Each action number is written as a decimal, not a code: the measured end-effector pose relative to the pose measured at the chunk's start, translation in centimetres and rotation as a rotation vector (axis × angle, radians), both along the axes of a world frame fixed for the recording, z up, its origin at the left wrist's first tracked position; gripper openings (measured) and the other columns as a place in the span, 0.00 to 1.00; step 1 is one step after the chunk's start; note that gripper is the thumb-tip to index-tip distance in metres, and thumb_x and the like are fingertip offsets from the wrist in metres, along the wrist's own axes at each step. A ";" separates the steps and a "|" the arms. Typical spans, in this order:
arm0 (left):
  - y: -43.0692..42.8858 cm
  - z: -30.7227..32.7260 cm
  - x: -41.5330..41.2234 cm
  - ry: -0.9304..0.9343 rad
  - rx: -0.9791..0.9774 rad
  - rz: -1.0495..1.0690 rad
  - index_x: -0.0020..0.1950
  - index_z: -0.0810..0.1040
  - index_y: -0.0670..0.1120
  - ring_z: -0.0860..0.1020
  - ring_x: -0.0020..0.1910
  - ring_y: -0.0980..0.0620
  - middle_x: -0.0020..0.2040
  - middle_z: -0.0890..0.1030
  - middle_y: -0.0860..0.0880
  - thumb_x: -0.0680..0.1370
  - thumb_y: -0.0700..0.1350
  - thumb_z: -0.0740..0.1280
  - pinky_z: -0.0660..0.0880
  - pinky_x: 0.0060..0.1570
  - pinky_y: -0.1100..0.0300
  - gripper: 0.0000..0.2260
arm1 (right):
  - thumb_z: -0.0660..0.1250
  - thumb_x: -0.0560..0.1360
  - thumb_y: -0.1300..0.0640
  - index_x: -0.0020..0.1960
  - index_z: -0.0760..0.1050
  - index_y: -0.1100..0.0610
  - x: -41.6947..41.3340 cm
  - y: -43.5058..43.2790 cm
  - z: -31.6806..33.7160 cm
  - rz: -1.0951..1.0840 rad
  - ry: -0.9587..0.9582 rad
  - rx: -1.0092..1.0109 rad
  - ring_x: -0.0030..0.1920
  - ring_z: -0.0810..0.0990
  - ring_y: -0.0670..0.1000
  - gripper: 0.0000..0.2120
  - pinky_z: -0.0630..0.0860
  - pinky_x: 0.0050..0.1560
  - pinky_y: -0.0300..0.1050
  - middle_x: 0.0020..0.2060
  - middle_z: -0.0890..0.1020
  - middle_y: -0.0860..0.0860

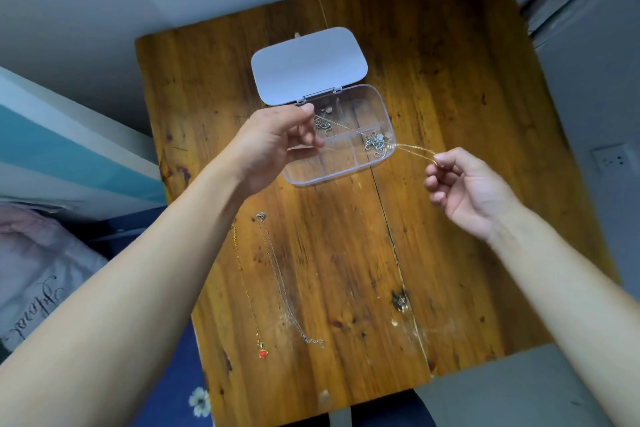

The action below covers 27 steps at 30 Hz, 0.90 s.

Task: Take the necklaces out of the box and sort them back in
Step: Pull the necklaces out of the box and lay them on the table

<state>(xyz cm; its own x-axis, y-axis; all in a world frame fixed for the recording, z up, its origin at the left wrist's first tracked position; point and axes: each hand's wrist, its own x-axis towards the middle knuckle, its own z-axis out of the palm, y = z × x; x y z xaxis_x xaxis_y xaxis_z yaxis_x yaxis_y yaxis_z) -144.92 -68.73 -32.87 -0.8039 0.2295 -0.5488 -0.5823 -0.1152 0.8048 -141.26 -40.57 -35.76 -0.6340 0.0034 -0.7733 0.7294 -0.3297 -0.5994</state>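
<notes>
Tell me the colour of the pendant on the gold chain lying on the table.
Red, a small heart-like pendant, seen in the head view.

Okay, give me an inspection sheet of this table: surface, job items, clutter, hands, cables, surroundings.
Surface: worn wooden table, stained, cracked lengthwise.
Job's things: clear plastic compartment box, white lid open; tangled silver necklaces inside; thin gold chain stretched between both hands; gold necklace with red heart pendant and silver necklace laid out on table.
Clutter: nothing seen.
Hands: left hand and right hand each pinch the chain.
Cables: nothing seen.
Surroundings: wall socket; blue floral fabric.
</notes>
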 end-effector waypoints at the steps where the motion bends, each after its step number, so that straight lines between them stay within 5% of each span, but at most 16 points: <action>1: -0.6 -0.2 0.4 -0.004 0.011 0.036 0.36 0.75 0.46 0.79 0.41 0.50 0.31 0.75 0.50 0.80 0.45 0.63 0.75 0.56 0.48 0.13 | 0.68 0.70 0.59 0.34 0.75 0.53 0.6 -0.1 -0.2 -0.013 -0.012 0.005 0.28 0.77 0.46 0.07 0.68 0.22 0.36 0.30 0.79 0.49; 6: -2.7 -0.3 3.1 -0.027 0.005 0.079 0.43 0.78 0.39 0.81 0.41 0.49 0.40 0.80 0.44 0.79 0.38 0.64 0.80 0.49 0.55 0.06 | 0.68 0.70 0.62 0.35 0.76 0.55 4.9 -0.9 -1.2 0.029 -0.067 0.058 0.28 0.76 0.46 0.06 0.68 0.22 0.35 0.30 0.78 0.50; 11: -4.9 -0.7 6.3 -0.020 -0.385 -0.184 0.49 0.80 0.31 0.79 0.32 0.48 0.36 0.80 0.38 0.75 0.31 0.68 0.80 0.33 0.60 0.05 | 0.70 0.72 0.66 0.42 0.82 0.61 11.1 -2.1 -2.1 0.242 -0.077 0.332 0.30 0.79 0.47 0.03 0.70 0.24 0.35 0.31 0.84 0.53; 18: -3.8 -4.0 8.3 0.128 -0.735 -0.183 0.42 0.83 0.39 0.82 0.36 0.45 0.38 0.83 0.40 0.71 0.32 0.71 0.81 0.40 0.56 0.04 | 0.76 0.69 0.60 0.35 0.82 0.54 19.5 -6.8 -2.6 0.544 0.032 0.607 0.28 0.80 0.47 0.06 0.74 0.30 0.39 0.26 0.83 0.50; 22: -1.9 -6.2 9.1 0.445 -0.936 -0.389 0.45 0.85 0.40 0.81 0.46 0.43 0.44 0.85 0.42 0.72 0.34 0.69 0.74 0.47 0.58 0.06 | 0.75 0.69 0.51 0.34 0.80 0.48 22.0 -9.1 -2.7 0.730 0.111 0.900 0.34 0.79 0.46 0.07 0.74 0.36 0.43 0.31 0.81 0.44; 27: -1.1 -7.4 8.6 0.689 -1.016 -0.586 0.45 0.83 0.38 0.80 0.47 0.37 0.47 0.81 0.39 0.75 0.36 0.64 0.75 0.47 0.46 0.07 | 0.75 0.70 0.52 0.38 0.80 0.50 23.1 -10.6 -3.1 0.673 0.103 0.898 0.32 0.76 0.44 0.05 0.74 0.35 0.42 0.27 0.78 0.42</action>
